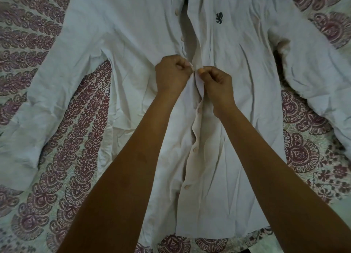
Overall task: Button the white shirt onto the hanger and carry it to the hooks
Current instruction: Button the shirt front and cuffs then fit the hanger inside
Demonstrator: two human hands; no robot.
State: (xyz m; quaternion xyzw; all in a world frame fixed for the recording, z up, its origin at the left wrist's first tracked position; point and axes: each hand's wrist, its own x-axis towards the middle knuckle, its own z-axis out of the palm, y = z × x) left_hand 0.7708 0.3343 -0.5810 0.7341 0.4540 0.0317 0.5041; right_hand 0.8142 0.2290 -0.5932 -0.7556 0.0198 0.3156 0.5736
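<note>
Maroon paisley-print bedsheet (79, 138), spread flat

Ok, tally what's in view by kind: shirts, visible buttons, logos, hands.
White shirt: 1
Visible buttons: 5, at
Dark chest logo: 1
Hands: 2, left hand, right hand
Total: 9

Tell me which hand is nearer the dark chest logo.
Right. The right hand sits below the logo, slightly to its left; the left hand is farther left, across the placket.
</note>
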